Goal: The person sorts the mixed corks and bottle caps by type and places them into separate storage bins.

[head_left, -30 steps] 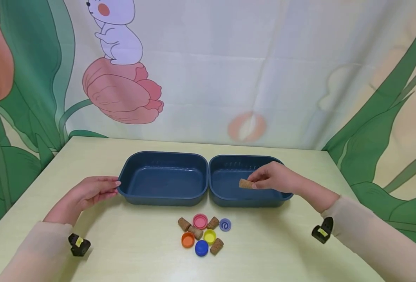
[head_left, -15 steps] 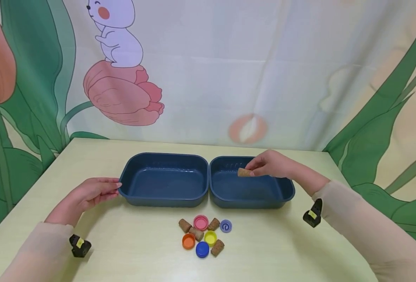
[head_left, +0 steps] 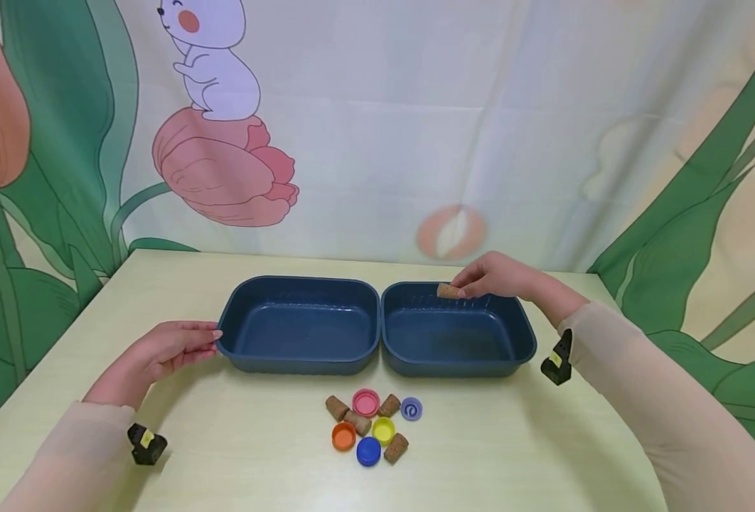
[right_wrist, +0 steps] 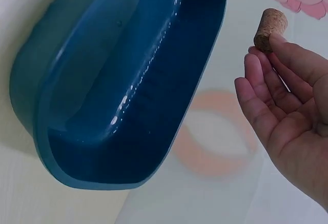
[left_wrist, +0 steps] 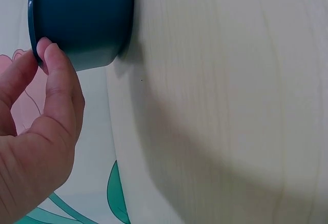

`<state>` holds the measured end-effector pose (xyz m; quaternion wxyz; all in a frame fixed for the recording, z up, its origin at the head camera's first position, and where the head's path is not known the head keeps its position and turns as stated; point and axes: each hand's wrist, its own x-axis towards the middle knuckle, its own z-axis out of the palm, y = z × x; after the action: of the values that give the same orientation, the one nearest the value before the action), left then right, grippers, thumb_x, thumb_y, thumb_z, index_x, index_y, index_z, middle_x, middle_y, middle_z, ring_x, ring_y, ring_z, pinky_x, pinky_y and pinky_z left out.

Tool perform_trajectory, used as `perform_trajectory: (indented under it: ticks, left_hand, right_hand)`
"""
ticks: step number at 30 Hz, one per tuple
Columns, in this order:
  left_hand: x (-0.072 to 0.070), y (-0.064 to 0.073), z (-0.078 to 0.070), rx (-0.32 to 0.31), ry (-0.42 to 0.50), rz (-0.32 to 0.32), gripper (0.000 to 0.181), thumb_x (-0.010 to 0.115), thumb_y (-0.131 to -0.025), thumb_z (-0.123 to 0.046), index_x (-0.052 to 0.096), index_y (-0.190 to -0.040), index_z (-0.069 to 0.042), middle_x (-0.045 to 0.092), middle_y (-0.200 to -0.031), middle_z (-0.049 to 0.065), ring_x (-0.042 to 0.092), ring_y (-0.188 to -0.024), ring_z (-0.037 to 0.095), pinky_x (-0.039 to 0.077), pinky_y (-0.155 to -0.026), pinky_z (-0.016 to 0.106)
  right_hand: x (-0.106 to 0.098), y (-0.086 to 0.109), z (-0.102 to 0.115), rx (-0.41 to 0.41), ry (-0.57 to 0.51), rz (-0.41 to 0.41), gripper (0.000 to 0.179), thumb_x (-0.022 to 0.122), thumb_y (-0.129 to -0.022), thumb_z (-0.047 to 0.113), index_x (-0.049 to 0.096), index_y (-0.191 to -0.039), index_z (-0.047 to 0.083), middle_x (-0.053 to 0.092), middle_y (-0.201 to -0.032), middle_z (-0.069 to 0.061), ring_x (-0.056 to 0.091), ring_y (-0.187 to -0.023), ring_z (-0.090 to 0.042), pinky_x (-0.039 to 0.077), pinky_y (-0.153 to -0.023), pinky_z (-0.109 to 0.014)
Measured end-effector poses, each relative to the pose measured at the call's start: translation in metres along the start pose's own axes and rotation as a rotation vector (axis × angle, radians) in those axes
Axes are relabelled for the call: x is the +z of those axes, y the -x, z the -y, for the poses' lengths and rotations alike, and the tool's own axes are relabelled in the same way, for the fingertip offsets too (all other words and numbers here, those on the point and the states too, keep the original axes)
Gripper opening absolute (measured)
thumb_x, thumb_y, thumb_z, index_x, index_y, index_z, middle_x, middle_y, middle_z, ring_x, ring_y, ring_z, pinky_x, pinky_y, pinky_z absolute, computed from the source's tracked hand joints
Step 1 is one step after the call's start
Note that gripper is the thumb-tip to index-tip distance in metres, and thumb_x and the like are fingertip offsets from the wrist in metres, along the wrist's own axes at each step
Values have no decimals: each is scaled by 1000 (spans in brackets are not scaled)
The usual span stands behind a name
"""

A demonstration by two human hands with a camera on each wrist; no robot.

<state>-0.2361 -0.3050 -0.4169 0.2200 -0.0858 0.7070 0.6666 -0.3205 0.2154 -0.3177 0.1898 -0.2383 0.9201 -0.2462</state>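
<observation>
My right hand [head_left: 494, 274] pinches a cork [head_left: 448, 291] between thumb and fingertips, above the back rim of the right blue bin [head_left: 461, 368]. The right wrist view shows the cork [right_wrist: 270, 29] upright at the fingertips, apart from the bin [right_wrist: 46, 147]. At the left end of the left blue bin [head_left: 301, 366], my left hand [head_left: 169, 347] pinches the rim with thumb and fingers. In the left wrist view the fingers [left_wrist: 61, 88] touch that bin's [left_wrist: 84, 24] outer edge. Nothing lies inside either bin.
In front of the bins lies a loose cluster: several corks [head_left: 357, 423], a pink cap [head_left: 366, 402], a yellow cap [head_left: 383, 431], an orange cap [head_left: 343, 436], a blue cap [head_left: 368, 451] and a purple cap [head_left: 411, 409]. A printed curtain [head_left: 377, 142] hangs behind the table [head_left: 480, 455].
My right hand has moved away from me with the cork, from over the middle of the right bin to its back rim. The left hand stays at the left bin's end.
</observation>
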Motion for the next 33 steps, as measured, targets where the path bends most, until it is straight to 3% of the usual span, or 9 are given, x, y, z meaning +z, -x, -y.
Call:
perform_trajectory:
  ticks: [11, 16, 22, 29, 33]
  left_hand:
    - [-4, -2, 2, -1, 3, 4, 9, 62, -101, -10, 69, -99, -16, 75, -83, -6, 74, -76, 5, 62, -77, 19]
    - [-4, -2, 3, 5, 7, 16, 10, 61, -102, -9, 68, -99, -16, 75, -83, -6, 74, -76, 5, 62, -77, 18]
    - [-4, -2, 3, 8, -1, 17, 10, 61, -102, -10, 68, -99, -16, 74, -83, -7, 73, -76, 4, 62, -76, 18]
    - [-4, -2, 1, 9, -12, 19, 9, 60, -103, -10, 64, -111, -8, 74, -83, -7, 73, -77, 4, 62, -77, 19]
    - [-4, -2, 2, 13, -5, 19, 7, 60, -103, -10, 65, -108, -9, 74, -82, -7, 73, -76, 5, 62, -76, 18]
  right_hand:
    - [-3, -17, -11, 16, 27, -5, 30, 63, -98, 9, 71, -124, -2, 75, -116, -21, 69, -99, -28, 60, -89, -38]
    - [-3, -24, -13, 7, 26, 7, 29, 62, -97, 7, 71, -123, -2, 75, -116, -21, 67, -93, -19, 59, -86, -33]
    - [0, -28, -12, 24, -4, 30, 30, 63, -97, 6, 69, -125, -5, 75, -117, -23, 69, -93, -16, 60, -89, -35]
    - [3, -34, -19, 48, -22, 58, 31, 65, -96, 6, 69, -125, -6, 73, -120, -24, 72, -94, -16, 62, -90, -38]
    - [6, -38, -23, 60, -17, 79, 30, 65, -96, 6, 70, -123, -6, 76, -114, -21, 70, -89, -11, 62, -89, -35]
